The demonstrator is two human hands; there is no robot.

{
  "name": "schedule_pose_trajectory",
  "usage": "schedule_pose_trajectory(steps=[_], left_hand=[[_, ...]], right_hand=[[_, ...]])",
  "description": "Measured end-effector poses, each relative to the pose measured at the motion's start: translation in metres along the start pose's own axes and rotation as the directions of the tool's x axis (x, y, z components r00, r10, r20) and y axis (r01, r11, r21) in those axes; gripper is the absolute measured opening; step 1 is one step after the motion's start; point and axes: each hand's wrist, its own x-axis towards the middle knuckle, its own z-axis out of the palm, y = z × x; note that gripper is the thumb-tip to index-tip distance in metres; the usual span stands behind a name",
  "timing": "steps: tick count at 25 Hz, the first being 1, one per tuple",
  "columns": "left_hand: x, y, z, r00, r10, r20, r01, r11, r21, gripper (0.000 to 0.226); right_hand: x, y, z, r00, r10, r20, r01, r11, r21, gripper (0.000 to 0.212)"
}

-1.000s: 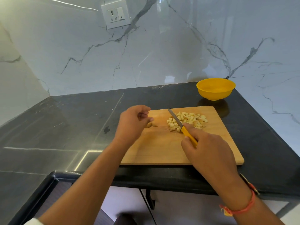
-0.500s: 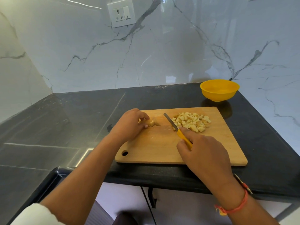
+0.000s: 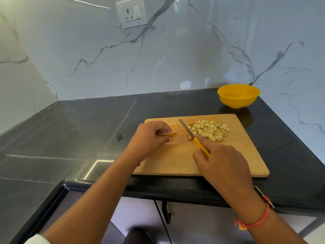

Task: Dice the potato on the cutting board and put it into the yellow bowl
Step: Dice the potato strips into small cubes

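left hand pinches the last potato piece; right hand grips the knife. best keep fingertips tucked back, slicing evenly.

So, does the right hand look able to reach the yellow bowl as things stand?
Probably yes. The yellow bowl stands in the open beyond the far right corner of the cutting board, with only the low pile of diced potato between. But the right hand grips the knife, so it is not free.

Diced potato heaped on cutting board, yellow bowl beyond
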Motion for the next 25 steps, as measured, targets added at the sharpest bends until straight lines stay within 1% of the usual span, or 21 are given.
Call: schedule_pose_trajectory(steps=[2,4,6,8,10,12,15,20,25], left_hand=[[-0.008,0.004,0.009,1.000,0.007,0.019,-0.007,1.000,0.012,0.026],[-0.013,0.003,0.015,1.000,0.023,-0.001,-0.023,0.999,0.049,0.029],[-0.014,0.001,0.018,1.000,0.023,-0.008,-0.022,0.996,0.090,0.033],[-0.016,0.001,0.019,1.000,0.012,0.018,-0.014,0.992,0.126,0.037],[-0.018,0.003,0.018,1.000,0.011,0.024,-0.013,0.994,0.112,0.038],[-0.019,0.004,0.017,1.000,0.008,0.002,-0.009,0.998,0.066,0.033],[-0.019,0.003,0.018,1.000,-0.001,-0.029,0.002,0.999,0.042,0.022],[-0.019,0.005,0.020,0.997,-0.027,-0.071,0.025,0.999,-0.029,0.019],[-0.018,0.006,0.018,0.999,-0.017,-0.045,0.017,1.000,0.014,0.017]], right_hand=[[-0.001,0.000,-0.001,1.000,0.008,0.001,-0.008,1.000,0.010,0.048],[-0.005,0.000,-0.005,1.000,0.006,0.015,-0.006,1.000,0.026,0.048],[-0.012,0.000,-0.008,0.999,-0.001,0.047,-0.001,1.000,0.030,0.048],[-0.018,-0.001,-0.012,0.997,-0.016,0.082,0.015,1.000,0.018,0.049],[-0.023,-0.003,-0.015,0.994,-0.028,0.107,0.028,1.000,0.002,0.050],[-0.025,-0.005,-0.018,0.991,-0.037,0.132,0.037,0.999,0.002,0.050],[-0.025,-0.008,-0.019,0.989,-0.039,0.143,0.040,0.999,-0.003,0.050],[-0.023,-0.013,-0.016,0.987,-0.027,0.159,0.032,0.999,-0.023,0.050],[-0.015,-0.018,-0.013,0.977,-0.032,0.211,0.041,0.998,-0.038,0.049]])
